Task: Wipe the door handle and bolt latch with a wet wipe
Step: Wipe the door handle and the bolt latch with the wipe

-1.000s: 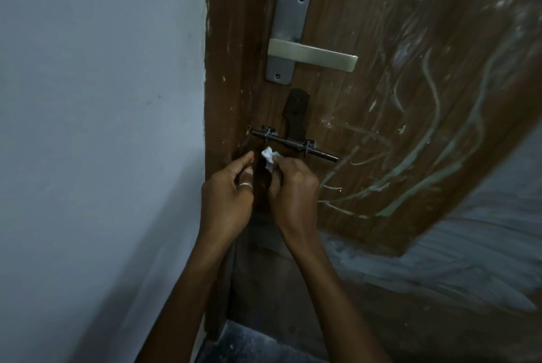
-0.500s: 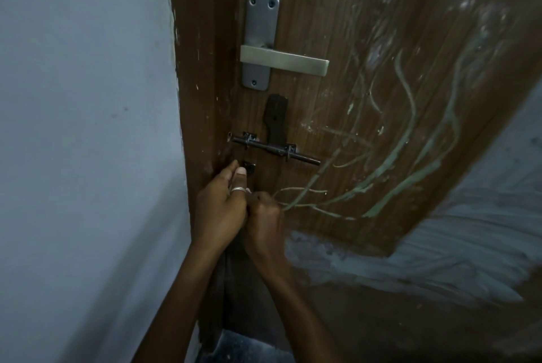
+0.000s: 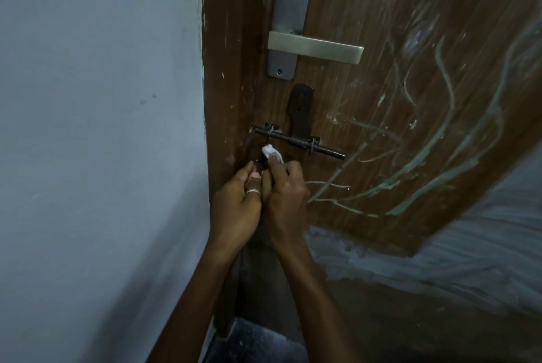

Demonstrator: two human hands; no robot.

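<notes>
Here we see the wipe [image 3: 271,153], a small white wad, just below the left half of the latch [image 3: 296,141], close under its rod; whether it touches the metal we cannot tell. The right hand [image 3: 286,195] pinches it between thumb and forefinger, the other fingers curled in, knuckles below the latch's middle. The left hand [image 3: 234,210] sits below the latch's left end, side by side against the right hand, its fingers fairly straight, tips at the door [image 3: 381,99] edge; a ring [image 3: 252,192] circles one digit. The handle [image 3: 313,47] stands above the latch, well apart from both hands. Left of the latch runs a pale wall [image 3: 88,128]. Pale green streaks [image 3: 466,163] mark the door right of the latch.
</notes>
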